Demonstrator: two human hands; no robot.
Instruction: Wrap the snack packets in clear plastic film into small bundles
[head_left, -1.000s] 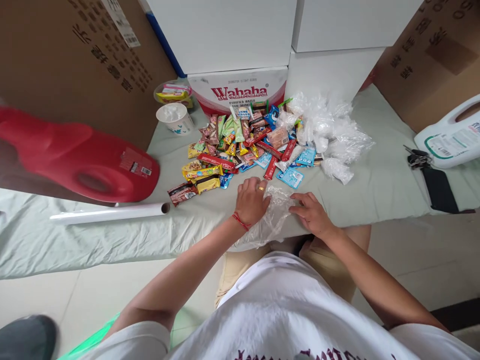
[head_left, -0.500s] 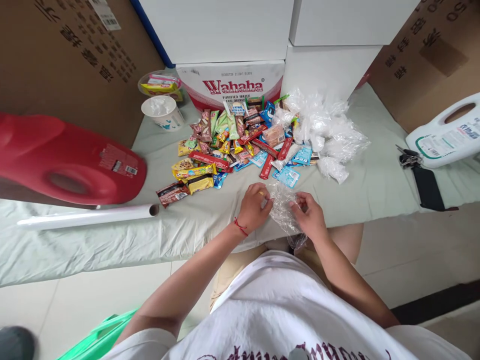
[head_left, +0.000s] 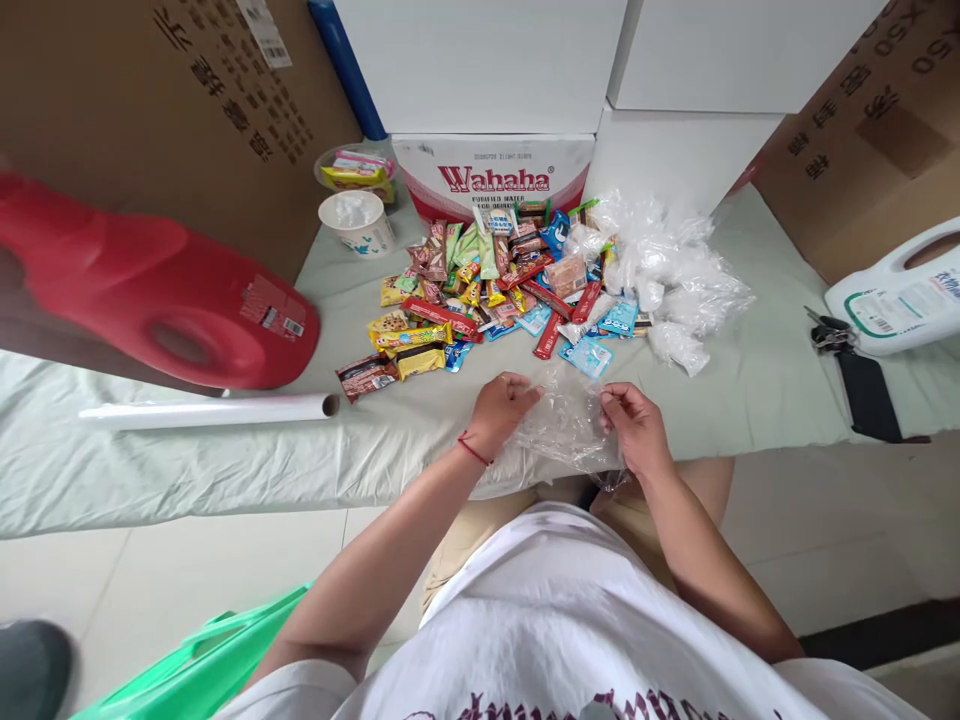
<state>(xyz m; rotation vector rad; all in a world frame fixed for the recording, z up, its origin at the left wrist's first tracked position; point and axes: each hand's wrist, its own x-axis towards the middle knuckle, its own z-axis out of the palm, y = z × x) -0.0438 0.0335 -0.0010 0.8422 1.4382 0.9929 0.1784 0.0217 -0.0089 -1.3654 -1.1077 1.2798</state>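
Note:
A clear plastic bag [head_left: 568, 428] is stretched between my two hands over the front edge of the cloth-covered surface. My left hand [head_left: 501, 408] pinches its left side, and my right hand [head_left: 634, 425] pinches its upper right side. The bag looks crinkled and see-through, with its lower part hanging near my lap. Just beyond my hands lies a pile of wrapped snacks [head_left: 480, 290] in red, yellow, green, brown and blue packets. A light blue packet [head_left: 587, 355] is the one closest to the bag. Bunched clear plastic bags [head_left: 679, 275] sit to the right of the pile.
A red jug [head_left: 217, 300] and a white roll [head_left: 210, 410] lie at left. Behind are a paper cup [head_left: 357, 225], a plastic tub [head_left: 356, 172] and a Wahaha carton [head_left: 495, 165]. At right are a white bottle [head_left: 900, 295], keys [head_left: 831, 333] and a black case [head_left: 868, 395].
My hands have moved apart, spreading the plastic bag wider and flatter between them. The whole scene has shifted slightly to the right in view as the head turned.

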